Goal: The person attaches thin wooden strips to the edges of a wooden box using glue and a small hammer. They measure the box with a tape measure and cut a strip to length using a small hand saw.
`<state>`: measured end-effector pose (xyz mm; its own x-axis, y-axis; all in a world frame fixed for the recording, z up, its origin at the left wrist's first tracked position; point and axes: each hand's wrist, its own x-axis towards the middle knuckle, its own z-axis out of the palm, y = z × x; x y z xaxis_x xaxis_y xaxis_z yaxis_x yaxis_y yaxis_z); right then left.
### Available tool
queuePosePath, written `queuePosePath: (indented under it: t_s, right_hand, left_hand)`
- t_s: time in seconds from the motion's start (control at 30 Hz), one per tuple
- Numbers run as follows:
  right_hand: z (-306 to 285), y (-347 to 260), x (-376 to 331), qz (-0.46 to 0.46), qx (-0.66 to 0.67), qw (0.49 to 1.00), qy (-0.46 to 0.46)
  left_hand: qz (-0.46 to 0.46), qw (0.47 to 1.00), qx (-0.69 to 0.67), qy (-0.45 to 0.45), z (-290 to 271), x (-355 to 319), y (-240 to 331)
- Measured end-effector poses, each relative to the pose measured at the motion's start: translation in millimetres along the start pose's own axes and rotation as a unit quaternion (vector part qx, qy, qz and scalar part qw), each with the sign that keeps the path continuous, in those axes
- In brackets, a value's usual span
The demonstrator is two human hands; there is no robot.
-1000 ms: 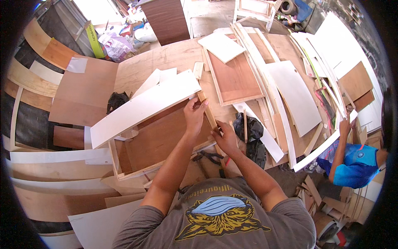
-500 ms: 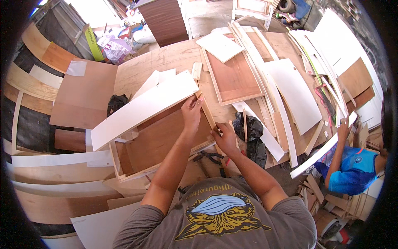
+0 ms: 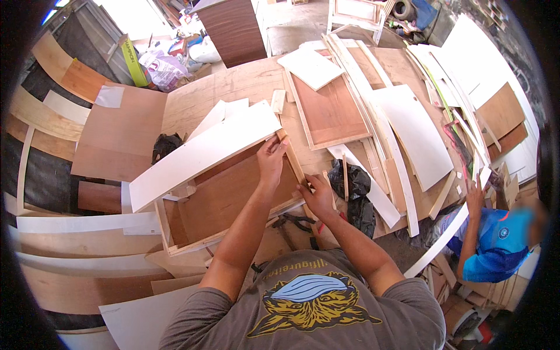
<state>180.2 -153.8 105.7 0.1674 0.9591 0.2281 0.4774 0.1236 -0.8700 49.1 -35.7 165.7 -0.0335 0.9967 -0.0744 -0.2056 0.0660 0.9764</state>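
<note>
In front of me sits a shallow wooden drawer (image 3: 233, 207) with a brown bottom, tilted across the bench. A long white panel (image 3: 204, 154) lies along its far side. At the drawer's far right corner, next to the panel's end, my left hand (image 3: 272, 158) pinches the rim with bent fingers. My right hand (image 3: 317, 195) grips the right side board lower down, its thumb and fingers around the edge. Inside, near the left end, a small clear object (image 3: 185, 189) shows partly under the panel. Dark-handled pliers (image 3: 294, 220) lie just beyond the near side.
A second drawer (image 3: 329, 111) with a white board (image 3: 310, 68) on it lies farther back. White panels (image 3: 411, 134) and long strips fill the right side. Black plastic bags (image 3: 350, 181) sit beside my right hand. At right, a co-worker in blue (image 3: 496, 239) holds a white strip (image 3: 446, 245).
My hands and the drawer stay almost in place; the fingers of my left hand shift slightly at the corner. The co-worker's white strip has swung to a steeper angle, and their head has come into view.
</note>
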Motion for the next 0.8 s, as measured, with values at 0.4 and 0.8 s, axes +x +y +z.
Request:
queuePosePath:
  t_s: [0.4, 0.8]
  right_hand:
    - [2.5, -14.2, 2.3, 0.021, 0.015, 1.0, 0.018]
    - [7.3, -7.2, 3.3, -0.012, -0.051, 0.998, 0.032]
  left_hand:
    - [0.054, 0.996, -0.014, -0.066, -7.7, 8.0, -12.7]
    - [0.063, 0.995, -0.008, -0.083, -8.0, 2.2, -41.7]
